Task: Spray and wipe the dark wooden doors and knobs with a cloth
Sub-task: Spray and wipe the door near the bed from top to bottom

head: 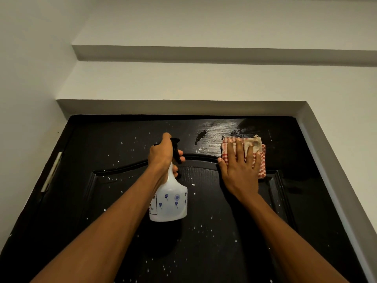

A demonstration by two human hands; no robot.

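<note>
So the person is working the top of a dark, glossy wooden panelled door (204,231), which is speckled all over with white spray droplets. The left hand (161,154) is wrapped round the neck of a translucent white plastic spray bottle with little blue balloon prints (171,203), fingers (180,153) curled at the black trigger, bottle hanging in front of the door's arched moulding. The right hand (240,166) lies flat, fingers spread straight, pressing a folded red-and-white checked cloth (262,160) against the upper right of the door, just under a shiny wet streak. I'd guess the cloth is soft and a bit damp, so a flat palm is the way to drive it rather than pinching it. The bottle looks light and easy one-handed at the neck, though wet plastic could get slippery. No knob in view, so that part is probably still to do.
</note>
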